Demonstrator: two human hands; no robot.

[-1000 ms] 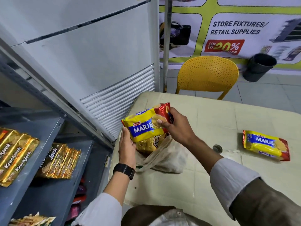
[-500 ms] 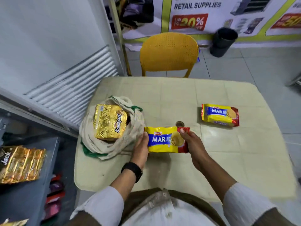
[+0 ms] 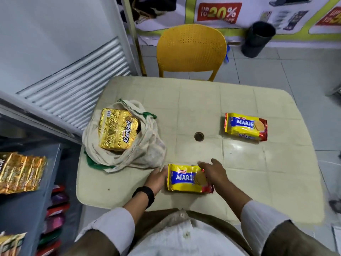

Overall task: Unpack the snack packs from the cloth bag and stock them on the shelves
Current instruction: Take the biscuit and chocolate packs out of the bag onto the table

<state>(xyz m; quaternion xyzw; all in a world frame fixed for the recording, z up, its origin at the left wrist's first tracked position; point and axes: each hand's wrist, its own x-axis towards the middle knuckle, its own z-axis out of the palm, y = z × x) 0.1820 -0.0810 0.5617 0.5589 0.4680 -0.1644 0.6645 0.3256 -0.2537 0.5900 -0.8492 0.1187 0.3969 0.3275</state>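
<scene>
Counter (image 3: 239, 100): a pale square top with a small round hole near its middle; it carries the bag and two yellow packs.
Shelves (image 3: 36, 182): grey, at the left edge; gold packs (image 3: 20, 172) lie on the upper one, darker packs show below.
Chair (image 3: 191, 50): yellow, pushed up to the far side of the counter.
Bin (image 3: 258, 39): dark, on the floor by the poster wall.
Cloth bag (image 3: 147, 150): slumped open on the left part of the counter, a gold cracker pack (image 3: 118, 130) lying in its mouth.
Far biscuit pack (image 3: 245, 129): yellow and red, flat on the right part of the counter, well apart from both hands.
Near biscuit pack (image 3: 186, 179): flat at the near edge, just beside the bag, between the hands.
Left hand (image 3: 156, 179): grip relaxed, straight fingers touching the pack's left end; a black watch (image 3: 144, 194) on the wrist.
Right hand (image 3: 215, 174): grip loose, fingers spread over the pack's right end, not clasping it.
</scene>
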